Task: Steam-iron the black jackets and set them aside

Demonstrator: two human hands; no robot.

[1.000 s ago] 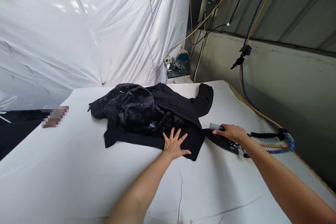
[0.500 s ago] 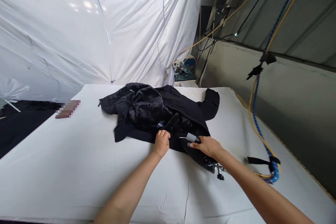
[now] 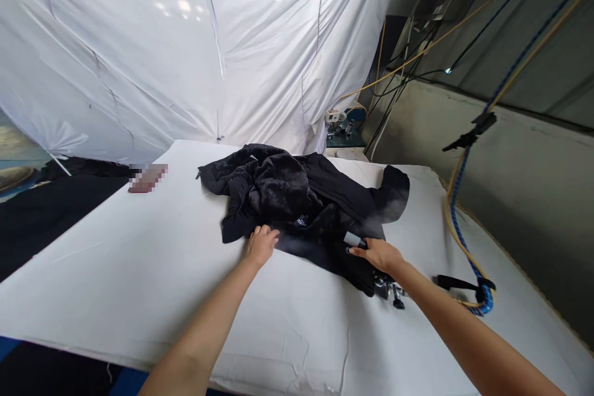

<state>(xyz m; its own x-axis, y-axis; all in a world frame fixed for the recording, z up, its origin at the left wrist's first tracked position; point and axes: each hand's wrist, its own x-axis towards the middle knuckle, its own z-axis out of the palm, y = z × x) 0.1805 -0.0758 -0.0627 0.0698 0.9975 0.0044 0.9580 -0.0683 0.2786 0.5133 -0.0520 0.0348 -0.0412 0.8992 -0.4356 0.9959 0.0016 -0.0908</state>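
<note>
A crumpled black garment [image 3: 297,198] lies on a white padded table [image 3: 162,260]. My left hand [image 3: 260,244] grips the garment's near hem, fingers curled over the cloth. My right hand [image 3: 378,255] is wrapped round the grey handle of a black steam iron [image 3: 366,269], which rests on the right part of the garment. A thin haze of steam hangs over the cloth near the iron.
A blue and yellow hose [image 3: 459,198] hangs from above down to the iron, ending near a black strap [image 3: 457,283] on the table. White sheeting [image 3: 185,43] hangs behind. A small reddish object [image 3: 147,177] lies at the table's left edge. Dark cloth [image 3: 46,210] lies at left.
My right hand slid the iron leftward from the bare table onto the garment. My left hand went from lying flat on the cloth to gripping its hem further left.
</note>
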